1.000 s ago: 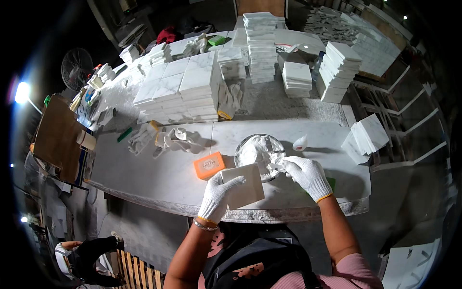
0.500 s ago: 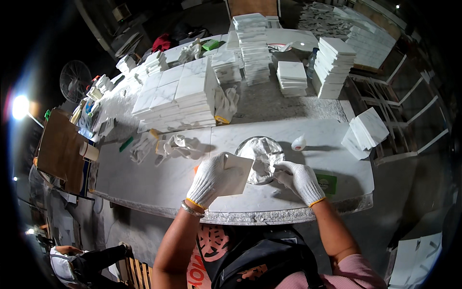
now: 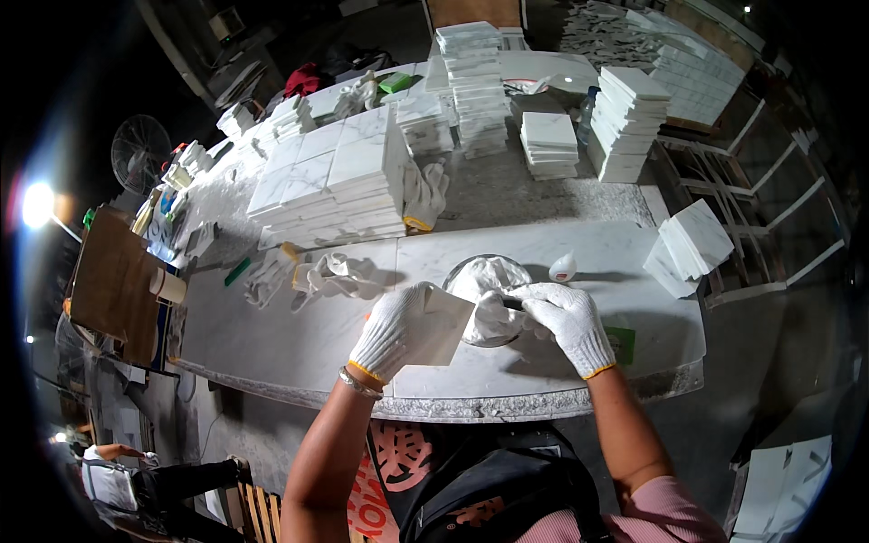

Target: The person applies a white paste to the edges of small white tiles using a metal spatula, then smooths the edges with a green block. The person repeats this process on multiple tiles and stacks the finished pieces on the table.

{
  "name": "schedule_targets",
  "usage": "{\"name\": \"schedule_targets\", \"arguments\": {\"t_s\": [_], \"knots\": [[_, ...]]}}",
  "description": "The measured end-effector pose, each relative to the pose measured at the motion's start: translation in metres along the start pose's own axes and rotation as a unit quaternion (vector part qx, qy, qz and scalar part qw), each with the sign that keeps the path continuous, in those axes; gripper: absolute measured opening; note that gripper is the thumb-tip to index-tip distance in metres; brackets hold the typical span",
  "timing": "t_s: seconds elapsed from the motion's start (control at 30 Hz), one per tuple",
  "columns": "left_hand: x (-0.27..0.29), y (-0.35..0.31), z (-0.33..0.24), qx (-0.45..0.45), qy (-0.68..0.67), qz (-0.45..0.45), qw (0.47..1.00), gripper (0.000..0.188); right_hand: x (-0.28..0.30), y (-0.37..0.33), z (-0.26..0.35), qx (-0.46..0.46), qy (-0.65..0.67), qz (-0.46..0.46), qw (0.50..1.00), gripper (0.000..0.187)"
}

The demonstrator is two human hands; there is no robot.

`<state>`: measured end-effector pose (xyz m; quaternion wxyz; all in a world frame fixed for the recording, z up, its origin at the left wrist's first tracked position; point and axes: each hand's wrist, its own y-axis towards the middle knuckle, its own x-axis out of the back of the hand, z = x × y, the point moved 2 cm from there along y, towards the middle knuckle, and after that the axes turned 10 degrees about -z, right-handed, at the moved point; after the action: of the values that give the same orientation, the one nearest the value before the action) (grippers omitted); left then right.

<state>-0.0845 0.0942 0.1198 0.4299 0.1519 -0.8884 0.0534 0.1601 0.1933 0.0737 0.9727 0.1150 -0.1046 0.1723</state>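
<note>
My left hand point(image 3: 398, 333), in a white knit glove with a yellow cuff, is closed on a thin, pale square tile point(image 3: 444, 328) held tilted above the table. My gloved right hand point(image 3: 563, 324) pinches a small dark flat tool point(image 3: 512, 304) at the right side of a round bowl point(image 3: 450, 277). White, lumpy material point(image 3: 489, 279), like thick paste, fills that bowl and rises above its rim. Most of the tool is hidden by my fingers and the white material, so its exact kind does not show.
Just beyond the bowl lies a small white bottle point(image 3: 562, 268). A green rectangle point(image 3: 619, 344) is right of my right hand. Loose gloves point(image 3: 335, 274) lie left. Tile stacks point(image 3: 330, 185) stand farther back, with leaning tiles point(image 3: 690, 248) near the right edge.
My right hand has shifted slightly up at the bowl, and the dark tool now shows between its fingers and the white material. My left hand still holds the tile, nearly unmoved.
</note>
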Motion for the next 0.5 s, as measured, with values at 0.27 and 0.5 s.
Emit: {"name": "schedule_targets", "arguments": {"t_s": [0.27,0.5], "knots": [[0.001,0.006,-0.014,-0.010,0.034,0.004,0.999,0.034,-0.015,-0.002,0.037,0.230,-0.206,-0.053,0.950,0.019],[0.016,-0.001,-0.048,-0.050,0.134,0.017,0.990,0.036,0.007,-0.013,0.027,0.166,-0.208,-0.071,0.961,0.031]]}}
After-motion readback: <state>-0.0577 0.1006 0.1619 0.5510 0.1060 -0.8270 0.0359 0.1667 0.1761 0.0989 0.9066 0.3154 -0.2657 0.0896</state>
